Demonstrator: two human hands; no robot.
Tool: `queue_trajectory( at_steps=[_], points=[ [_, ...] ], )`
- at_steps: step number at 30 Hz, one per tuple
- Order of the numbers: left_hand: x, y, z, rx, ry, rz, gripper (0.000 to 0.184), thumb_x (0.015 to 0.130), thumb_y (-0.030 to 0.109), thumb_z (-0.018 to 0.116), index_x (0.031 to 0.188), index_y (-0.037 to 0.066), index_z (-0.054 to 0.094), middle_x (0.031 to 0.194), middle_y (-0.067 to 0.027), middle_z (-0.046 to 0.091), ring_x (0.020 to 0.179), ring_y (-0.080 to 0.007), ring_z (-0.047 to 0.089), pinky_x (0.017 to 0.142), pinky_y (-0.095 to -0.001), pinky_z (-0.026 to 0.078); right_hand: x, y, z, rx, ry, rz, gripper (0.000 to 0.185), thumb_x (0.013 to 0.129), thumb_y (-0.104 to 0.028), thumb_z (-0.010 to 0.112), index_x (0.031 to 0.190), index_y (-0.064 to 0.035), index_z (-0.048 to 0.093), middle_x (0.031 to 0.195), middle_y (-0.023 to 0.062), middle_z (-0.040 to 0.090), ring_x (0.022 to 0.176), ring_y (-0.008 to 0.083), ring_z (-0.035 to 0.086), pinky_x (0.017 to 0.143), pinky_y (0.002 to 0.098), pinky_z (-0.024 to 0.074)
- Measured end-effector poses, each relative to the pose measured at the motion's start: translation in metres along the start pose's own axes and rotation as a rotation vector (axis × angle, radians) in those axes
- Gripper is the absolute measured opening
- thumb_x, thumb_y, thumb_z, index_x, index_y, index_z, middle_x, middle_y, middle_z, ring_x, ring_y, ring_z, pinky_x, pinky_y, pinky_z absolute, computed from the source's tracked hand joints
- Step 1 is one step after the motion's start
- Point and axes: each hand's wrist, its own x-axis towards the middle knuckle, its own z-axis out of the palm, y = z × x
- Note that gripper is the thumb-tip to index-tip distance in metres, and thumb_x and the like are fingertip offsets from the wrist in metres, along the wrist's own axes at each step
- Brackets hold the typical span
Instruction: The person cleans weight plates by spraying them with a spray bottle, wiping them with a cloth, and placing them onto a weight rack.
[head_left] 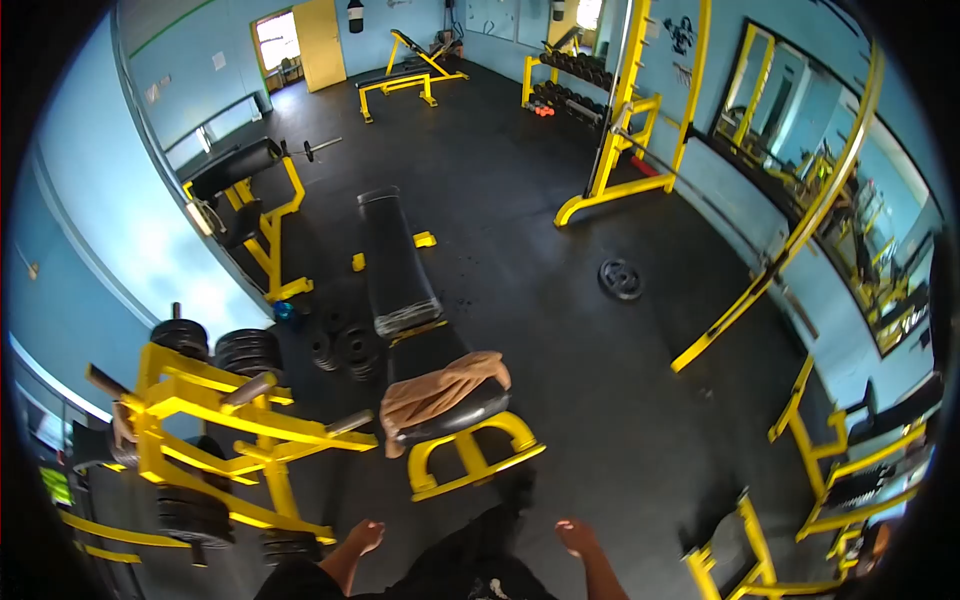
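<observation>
My left hand (367, 535) hangs low at the bottom of the view, fingers curled in a loose fist with nothing seen in it. It is nearest to the yellow plate rack (210, 400), a little to its right. On the other side of my body, my right hand (575, 537) is also curled closed above the dark floor and touches nothing. Ahead of both hands stands a black padded bench (475, 405) with yellow legs. A brown towel (440, 388) lies draped across the bench's near end.
Weight plates (352, 347) lie on the floor left of the bench, and a single plate (620, 279) lies to its right. A yellow barbell rack (640, 140) stands along the right wall. Another yellow machine (755, 550) is at lower right. Dumbbells (578, 70) sit on a far rack.
</observation>
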Motion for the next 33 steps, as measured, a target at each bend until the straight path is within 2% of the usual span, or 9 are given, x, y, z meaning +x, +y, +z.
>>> queue_trajectory(
  at_steps=[7,9,11,14,16,19,21,27,33],
  points=[
    [0.243,0.014,-0.081,-1.624,-0.06,-1.109,0.041,0.093,0.037,0.053,0.11,0.001,0.063,0.093,-0.0216,0.068,0.092,-0.0337,0.067,0.078,-0.0437,0.051,0.131,0.051,-0.176,-0.552,0.032,-0.015,0.044,0.093,-0.039,0.046,0.125,-0.0119,0.06,0.132,0.0099,0.057,0.121,0.03,0.054,0.1,0.0414,0.0437],
    [0.318,-0.021,-0.071,-0.879,0.033,-0.474,0.048,0.09,0.042,0.06,0.117,0.002,0.06,0.091,-0.0177,0.069,0.087,-0.0268,0.067,0.076,-0.0388,0.051,0.153,0.049,-0.232,-0.414,0.052,0.203,0.041,0.094,-0.036,0.048,0.125,-0.0118,0.061,0.135,0.0091,0.055,0.123,0.0289,0.052,0.1,0.0419,0.0436],
    [0.38,-0.035,-0.124,-1.361,-0.011,-0.998,0.044,0.092,0.038,0.061,0.117,0.002,0.058,0.088,-0.0121,0.067,0.083,-0.0233,0.064,0.076,-0.0372,0.051,0.202,0.098,-0.271,-0.951,0.041,0.05,0.038,0.094,-0.033,0.05,0.124,-0.0124,0.061,0.135,0.008,0.055,0.122,0.0271,0.053,0.099,0.0419,0.0444],
    [0.441,-0.068,-0.245,-1.633,0.268,-1.012,0.044,0.091,0.035,0.063,0.119,0.002,0.053,0.088,-0.0089,0.064,0.082,-0.0197,0.062,0.076,-0.0348,0.05,0.198,0.076,-0.323,0.345,0.226,0.451,0.036,0.092,-0.03,0.055,0.123,-0.0127,0.062,0.13,0.0095,0.059,0.119,0.0271,0.055,0.097,0.0421,0.0454],
    [0.476,-0.096,-0.263,-1.674,0.403,-1.039,0.044,0.091,0.033,0.064,0.119,0.003,0.049,0.088,-0.0079,0.061,0.079,-0.0192,0.061,0.074,-0.0331,0.05,0.281,0.136,-0.34,-0.447,0.121,-0.159,0.018,0.092,-0.02,0.055,0.099,-0.0075,0.065,0.088,0.0073,0.068,0.072,0.0205,0.067,0.06,0.0344,0.0532],
    [0.55,-0.146,-0.247,-1.325,0.745,-0.957,0.047,0.091,0.033,0.064,0.123,0.004,0.045,0.087,-0.0065,0.06,0.076,-0.0139,0.059,0.068,-0.0283,0.048,0.316,0.065,-0.406,-0.974,-0.167,-0.21,0.018,0.092,-0.021,0.056,0.099,-0.0076,0.065,0.088,0.0063,0.067,0.077,0.0218,0.067,0.063,0.0361,0.053],
    [0.602,-0.178,-0.306,-1.445,0.693,-1.081,0.046,0.091,0.032,0.064,0.123,0.005,0.045,0.088,-0.0069,0.06,0.079,-0.0156,0.059,0.071,-0.0297,0.049,0.397,0.057,-0.447,0.078,-0.026,0.537,0.016,0.091,-0.02,0.055,0.096,-0.0083,0.065,0.088,0.0068,0.068,0.078,0.0253,0.067,0.065,0.0371,0.0523],
    [0.735,-0.293,-0.394,-1.501,0.63,-1.33,0.051,0.091,0.034,0.064,0.128,0.006,0.043,0.092,-0.01,0.062,0.086,-0.0252,0.063,0.079,-0.0361,0.049,0.596,-0.133,-0.622,-1.018,-0.18,-0.803,0.014,0.09,-0.018,0.053,0.092,-0.0088,0.063,0.083,0.0054,0.065,0.072,0.0268,0.064,0.061,0.0407,0.0502],
    [0.727,-0.27,-0.448,-1.29,0.454,-1.574,0.05,0.092,0.031,0.061,0.129,0.004,0.042,0.093,-0.0133,0.062,0.091,-0.0257,0.062,0.081,-0.0389,0.048,0.682,-0.453,-0.652,0.15,-0.043,-0.216,0.02,0.093,-0.018,0.05,0.088,-0.003,0.061,0.079,0.0052,0.061,0.068,0.0157,0.059,0.057,0.0304,0.0455]
  ],
)
